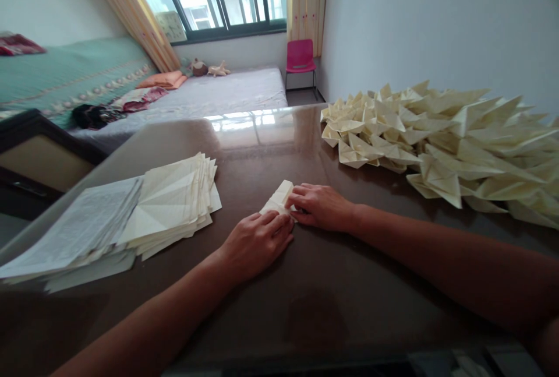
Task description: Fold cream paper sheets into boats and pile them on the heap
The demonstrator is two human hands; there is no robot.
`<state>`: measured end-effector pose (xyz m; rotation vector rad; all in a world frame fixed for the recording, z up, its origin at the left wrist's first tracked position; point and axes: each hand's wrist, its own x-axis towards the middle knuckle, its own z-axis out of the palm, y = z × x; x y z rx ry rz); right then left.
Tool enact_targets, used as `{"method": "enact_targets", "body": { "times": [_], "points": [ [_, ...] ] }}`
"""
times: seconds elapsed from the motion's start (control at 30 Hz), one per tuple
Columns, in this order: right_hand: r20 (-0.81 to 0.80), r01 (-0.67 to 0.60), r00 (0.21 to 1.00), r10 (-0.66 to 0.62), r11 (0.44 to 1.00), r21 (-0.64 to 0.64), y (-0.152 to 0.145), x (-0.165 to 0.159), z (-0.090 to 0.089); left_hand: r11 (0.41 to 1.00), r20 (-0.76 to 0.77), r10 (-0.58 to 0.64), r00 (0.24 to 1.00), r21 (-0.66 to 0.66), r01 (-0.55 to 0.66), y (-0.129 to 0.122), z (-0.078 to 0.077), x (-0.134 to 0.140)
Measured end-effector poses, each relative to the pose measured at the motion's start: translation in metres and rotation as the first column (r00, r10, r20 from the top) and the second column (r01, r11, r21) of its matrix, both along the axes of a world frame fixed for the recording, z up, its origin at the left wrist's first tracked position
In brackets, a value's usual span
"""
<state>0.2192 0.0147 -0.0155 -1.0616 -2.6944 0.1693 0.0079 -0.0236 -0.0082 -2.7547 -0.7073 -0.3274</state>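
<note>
A small piece of folded cream paper (pixel 279 195) lies on the brown table (pixel 262 307) in front of me, partly covered by my fingers. My left hand (pixel 258 241) rests on its near edge, fingers curled together and pressing it. From the right, my right hand (pixel 322 207) grips the paper's other side with bent fingers. Both thumbs are largely hidden. To the left sits a stack of creased cream paper sheets (pixel 168 196), overlapping a pile of printed sheets (pixel 82 225). A large heap of folded paper pieces with pointed corners (pixel 441 144) spreads over the right side.
Past the table's far edge is a bed (pixel 227 88) with orange cushions (pixel 163 78) and stuffed toys (pixel 218 69). A pink chair (pixel 300 56) stands by the window wall. At left is a dark cabinet (pixel 39 161). A pale wall (pixel 437 21) runs along the right.
</note>
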Motion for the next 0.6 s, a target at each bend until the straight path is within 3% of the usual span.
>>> {"method": "enact_targets", "body": {
  "times": [0.33,0.6],
  "points": [
    [0.03,-0.171,0.985,0.169,0.983,0.073,0.006,0.007,-0.003,0.995,0.011,-0.094,0.996,-0.037,0.094,0.012,0.002,-0.015],
    [0.198,-0.195,0.966,0.167,0.972,0.131,-0.007,0.005,0.016,0.997,-0.094,0.013,0.996,-0.076,-0.02,0.02,0.014,-0.028]
  ]
}}
